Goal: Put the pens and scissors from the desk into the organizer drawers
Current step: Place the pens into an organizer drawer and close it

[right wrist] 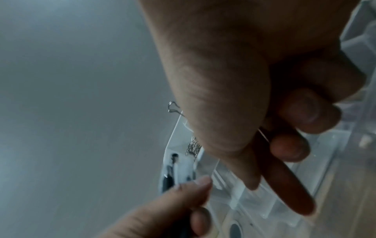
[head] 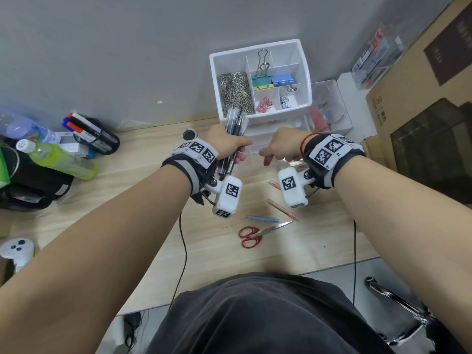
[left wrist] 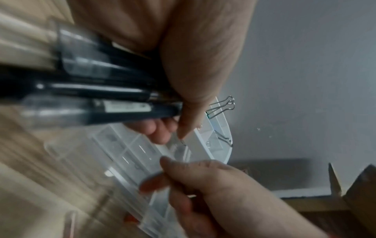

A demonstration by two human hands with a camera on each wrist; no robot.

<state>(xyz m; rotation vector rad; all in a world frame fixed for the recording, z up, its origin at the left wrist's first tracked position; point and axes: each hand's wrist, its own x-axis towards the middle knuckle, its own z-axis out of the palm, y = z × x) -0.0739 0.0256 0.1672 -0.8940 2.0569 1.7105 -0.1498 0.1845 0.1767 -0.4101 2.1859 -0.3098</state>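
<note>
- Black pens (head: 236,123), bundled upright in the left hand's (head: 227,144) fist, wait just before the white plastic organizer (head: 305,72).
- Right hand (head: 281,149) curls at a clear drawer (head: 263,149), seemingly opening it; whether it grips, I cannot tell.
- Red-handled scissors (head: 251,235) lie nearer on the wooden desk (head: 153,154).

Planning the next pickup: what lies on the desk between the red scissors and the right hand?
In the head view, red pens lie on the desk between the scissors and the right hand.
</note>
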